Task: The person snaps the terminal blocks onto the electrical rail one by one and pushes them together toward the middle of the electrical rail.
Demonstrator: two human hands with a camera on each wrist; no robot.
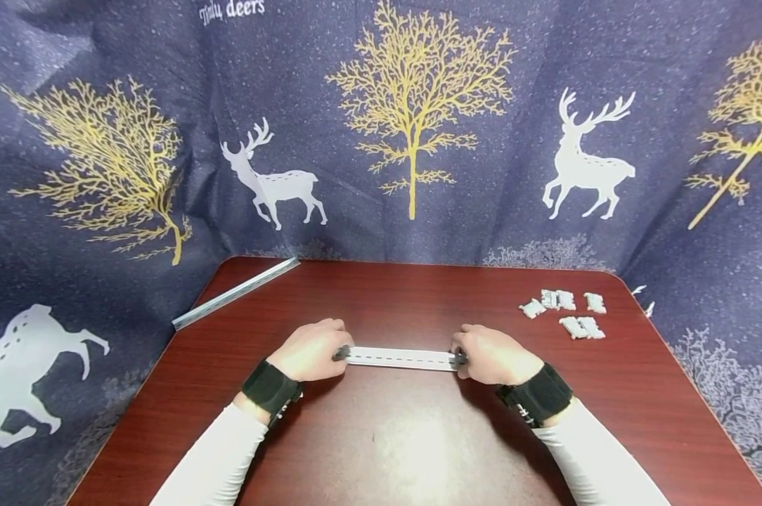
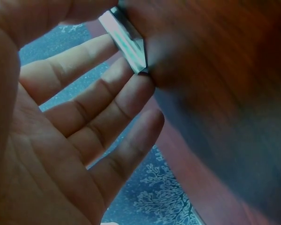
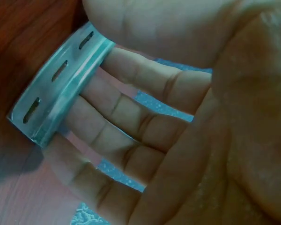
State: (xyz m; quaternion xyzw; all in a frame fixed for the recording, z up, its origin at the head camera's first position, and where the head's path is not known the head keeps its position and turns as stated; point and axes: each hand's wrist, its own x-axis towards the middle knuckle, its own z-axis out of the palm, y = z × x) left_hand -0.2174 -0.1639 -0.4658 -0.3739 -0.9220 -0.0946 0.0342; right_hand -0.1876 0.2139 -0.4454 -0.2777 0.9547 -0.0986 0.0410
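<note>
While my left grip [image 1: 311,350] pinches one end of the slotted rail [image 1: 400,358], I see my right grip [image 1: 498,353] pinching the other, well in from the far edge of the surface [image 1: 412,299].

A reddish-brown table [image 1: 330,302] with rounded far corners stood against a dark blue cloth [image 1: 280,63], which hung in folds behind it. A long metal strip [image 1: 235,293] lay slanting across the table's far left corner, one end at the left edge, the other close to the back edge. Toward the far right, small white pieces [image 1: 533,308] lay scattered, some side by side, others apart. The cloth bore a tall yellow tree [image 1: 412,119] between two white antlered deer [image 1: 286,192], further yellow trees [image 1: 156,193] at either side, pale frosty branches [image 1: 545,254] low down, and white lettering [image 1: 232,9] along the top.
</note>
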